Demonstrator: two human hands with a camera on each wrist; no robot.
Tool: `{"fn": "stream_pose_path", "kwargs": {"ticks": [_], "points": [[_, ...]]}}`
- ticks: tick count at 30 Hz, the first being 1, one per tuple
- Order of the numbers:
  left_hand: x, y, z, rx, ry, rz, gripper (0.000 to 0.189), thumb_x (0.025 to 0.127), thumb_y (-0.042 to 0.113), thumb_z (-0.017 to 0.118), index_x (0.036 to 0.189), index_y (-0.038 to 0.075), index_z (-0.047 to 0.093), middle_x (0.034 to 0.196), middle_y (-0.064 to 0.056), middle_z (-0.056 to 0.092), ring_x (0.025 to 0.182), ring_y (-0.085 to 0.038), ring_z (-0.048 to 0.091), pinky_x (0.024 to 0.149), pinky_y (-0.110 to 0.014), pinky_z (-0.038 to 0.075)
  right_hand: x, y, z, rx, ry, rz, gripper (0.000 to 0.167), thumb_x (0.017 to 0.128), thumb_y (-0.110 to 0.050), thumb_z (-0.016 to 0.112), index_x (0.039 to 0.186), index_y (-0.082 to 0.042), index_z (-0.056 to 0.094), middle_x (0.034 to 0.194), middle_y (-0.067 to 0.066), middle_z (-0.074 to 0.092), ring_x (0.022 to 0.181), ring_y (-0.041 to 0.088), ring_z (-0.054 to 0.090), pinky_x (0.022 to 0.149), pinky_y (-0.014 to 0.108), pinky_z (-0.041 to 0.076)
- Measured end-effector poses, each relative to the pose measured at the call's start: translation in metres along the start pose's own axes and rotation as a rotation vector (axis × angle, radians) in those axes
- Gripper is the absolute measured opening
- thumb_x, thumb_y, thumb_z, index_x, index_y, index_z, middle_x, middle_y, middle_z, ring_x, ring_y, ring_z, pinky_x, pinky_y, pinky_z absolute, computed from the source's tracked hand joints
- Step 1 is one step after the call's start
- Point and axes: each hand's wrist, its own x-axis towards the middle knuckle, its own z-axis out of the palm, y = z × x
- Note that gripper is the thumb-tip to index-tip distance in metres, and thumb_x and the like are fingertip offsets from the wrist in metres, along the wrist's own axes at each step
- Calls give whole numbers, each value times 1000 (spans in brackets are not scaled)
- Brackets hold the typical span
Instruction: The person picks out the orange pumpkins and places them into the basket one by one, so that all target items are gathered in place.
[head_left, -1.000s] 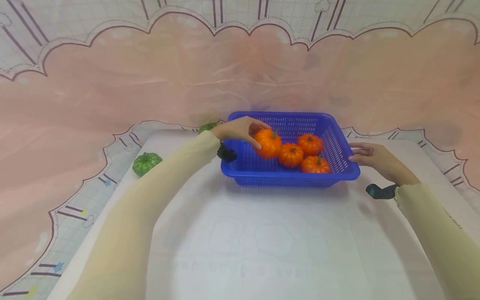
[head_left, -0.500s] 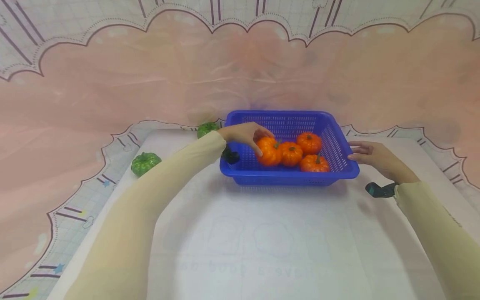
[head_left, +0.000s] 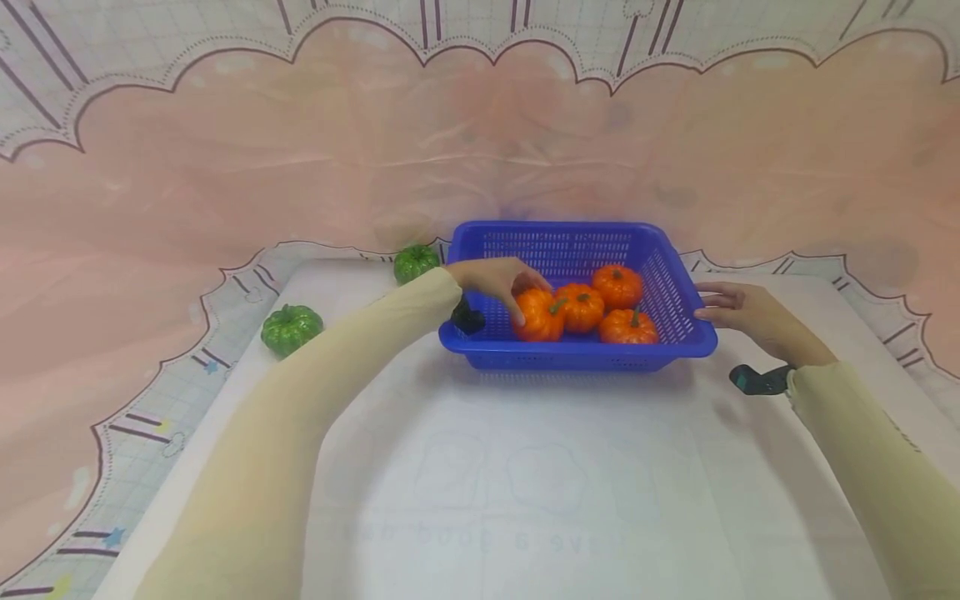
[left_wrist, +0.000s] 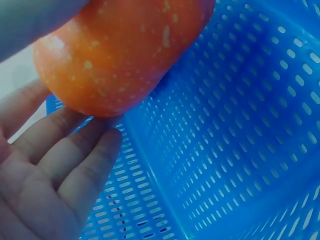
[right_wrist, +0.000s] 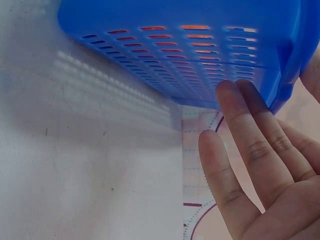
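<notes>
My left hand reaches into the blue plastic basket and holds an orange toy pumpkin low at its left end. In the left wrist view the fingers lie against the speckled pumpkin, with the thumb on its other side. Three more orange pumpkins, a middle one, a back one and a front one, sit to its right. My right hand rests at the basket's right rim. In the right wrist view its fingers extend loosely beside the perforated wall.
Two green pumpkins lie outside the basket: a near one at the table's left edge and a far one behind my left forearm. The white table ends at a pink patterned cloth behind.
My left hand has lowered the orange pumpkin into the basket, down toward the front left, beside the middle one. The right hand has stayed at the rim.
</notes>
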Motion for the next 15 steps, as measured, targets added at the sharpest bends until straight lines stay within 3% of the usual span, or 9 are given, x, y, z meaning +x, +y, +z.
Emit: {"fn": "stream_pose_path", "kwargs": {"ticks": [4, 15], "points": [[3, -1, 1, -6, -16, -1, 67, 74, 9, 78, 135, 5, 50, 140, -10, 51, 130, -22, 46, 114, -32, 33, 3, 1, -2, -2, -4, -4, 77, 94, -38, 55, 149, -1, 17, 145, 32, 33, 129, 49, 38, 105, 66, 29], [12, -2, 8, 12, -27, -45, 65, 76, 14, 77, 136, 14, 51, 142, -5, 49, 133, -21, 42, 115, -38, 31, 7, 0, -8, -9, -15, -25, 75, 94, -36, 54, 148, 1, 18, 143, 33, 34, 128, 49, 38, 106, 64, 30]]}}
